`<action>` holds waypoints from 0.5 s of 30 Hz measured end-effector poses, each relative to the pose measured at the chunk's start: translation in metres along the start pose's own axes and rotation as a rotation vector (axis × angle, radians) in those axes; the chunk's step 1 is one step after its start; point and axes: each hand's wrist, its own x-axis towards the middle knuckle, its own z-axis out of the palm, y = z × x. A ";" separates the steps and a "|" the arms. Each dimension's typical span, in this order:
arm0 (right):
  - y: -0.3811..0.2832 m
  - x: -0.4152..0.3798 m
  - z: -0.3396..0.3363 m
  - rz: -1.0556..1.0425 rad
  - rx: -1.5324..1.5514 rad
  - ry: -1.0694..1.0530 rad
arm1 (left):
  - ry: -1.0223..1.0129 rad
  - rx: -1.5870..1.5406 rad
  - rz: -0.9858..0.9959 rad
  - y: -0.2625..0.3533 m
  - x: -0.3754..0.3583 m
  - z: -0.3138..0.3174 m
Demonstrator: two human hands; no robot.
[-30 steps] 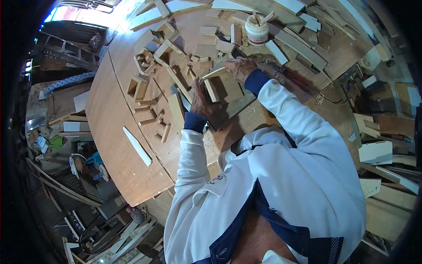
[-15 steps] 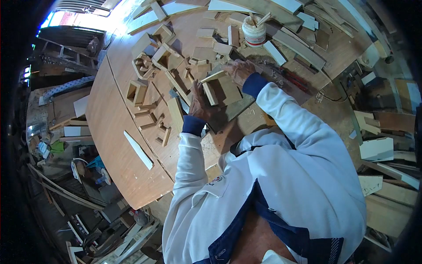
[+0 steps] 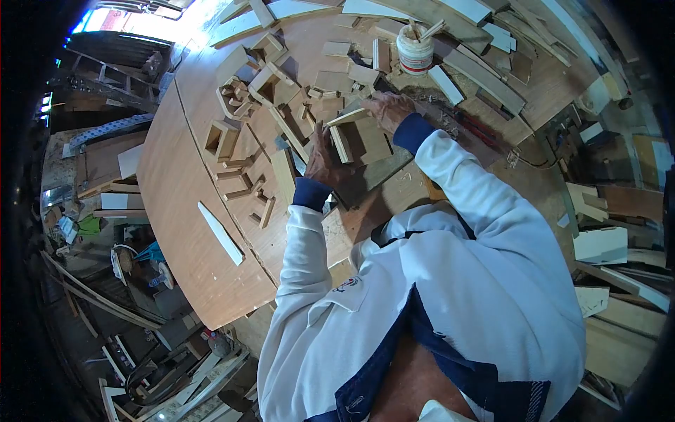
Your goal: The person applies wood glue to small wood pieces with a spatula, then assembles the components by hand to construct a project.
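Observation:
Two light wood strips meet at a corner on a flat wooden panel (image 3: 370, 143) at the work area. My left hand (image 3: 325, 160) lies against the outer side of the lower strip (image 3: 341, 144), its fingers stretched up along it. At the far end of the upper strip (image 3: 348, 117), my right hand (image 3: 388, 110) has curled fingers; what they pinch, if anything, is too small to make out. A pale board (image 3: 284, 174) lies just left of my left hand.
Small wooden box frames (image 3: 222, 139) and short wood pieces (image 3: 266, 211) lie to the left. A white tub with brushes (image 3: 415, 53) stands at the back, near red-handled pliers (image 3: 475, 125). A white pointed strip (image 3: 221, 233) lies nearer the front left.
The view has shifted slightly. My right hand has moved a little at the upper strip's end, its fingers more curled. My left hand stays beside the lower strip.

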 end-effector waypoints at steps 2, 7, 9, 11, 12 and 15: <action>-0.002 0.000 -0.004 0.005 -0.033 -0.041 | -0.001 -0.042 0.003 0.000 -0.003 -0.001; 0.000 -0.002 0.000 -0.007 -0.019 -0.007 | 0.140 -1.078 -0.530 -0.012 0.019 -0.034; 0.001 -0.001 0.004 -0.016 -0.025 0.009 | 0.087 -0.742 -0.435 -0.027 0.036 -0.055; 0.001 0.000 0.003 -0.013 -0.066 -0.018 | 0.011 -0.108 -0.217 -0.029 0.060 -0.075; 0.002 -0.001 0.006 -0.012 -0.069 -0.017 | 0.093 0.135 -0.051 0.002 0.074 -0.079; -0.001 -0.006 0.007 -0.016 -0.029 0.123 | 0.073 0.345 -0.102 0.023 0.133 -0.069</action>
